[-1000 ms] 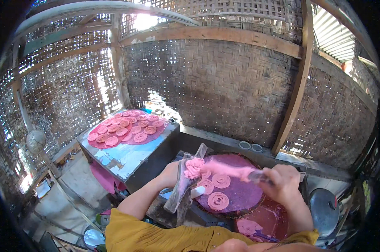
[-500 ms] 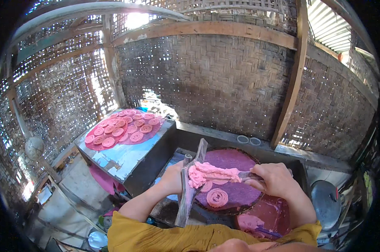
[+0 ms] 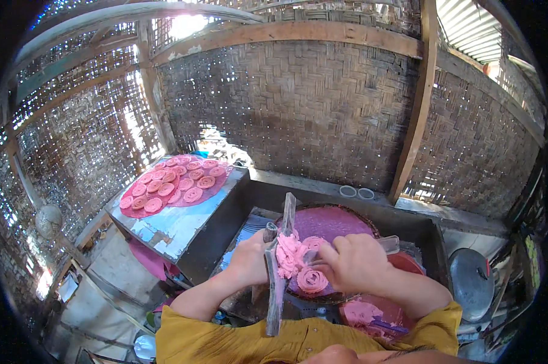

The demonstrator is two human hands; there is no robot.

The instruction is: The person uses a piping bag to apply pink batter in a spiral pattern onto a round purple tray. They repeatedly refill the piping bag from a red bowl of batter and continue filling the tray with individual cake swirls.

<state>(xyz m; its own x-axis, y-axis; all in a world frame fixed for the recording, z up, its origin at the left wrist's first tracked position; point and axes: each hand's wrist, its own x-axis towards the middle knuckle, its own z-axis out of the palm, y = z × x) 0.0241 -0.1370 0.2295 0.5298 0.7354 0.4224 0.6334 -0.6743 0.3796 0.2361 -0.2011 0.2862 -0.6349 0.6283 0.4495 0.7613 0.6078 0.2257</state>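
Left grip (image 3: 250, 258) closed around flat wooden paddle (image 3: 278, 267), held upright. Right grip (image 3: 353, 262) clasps thin tool, pressing pink dough (image 3: 291, 255) against paddle. Dough soft, lumpy; pink spiral (image 3: 312, 279) below on purple round tray (image 3: 334, 221).

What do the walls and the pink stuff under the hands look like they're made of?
The walls look like woven bamboo or reed matting, matte brown: a basket-weave pattern with light leaking through gaps. The pink stuff seems a soft dough or paste, moist and lumpy, coiled into a swirl on the purple round surface. Exactly what it is cannot be told.
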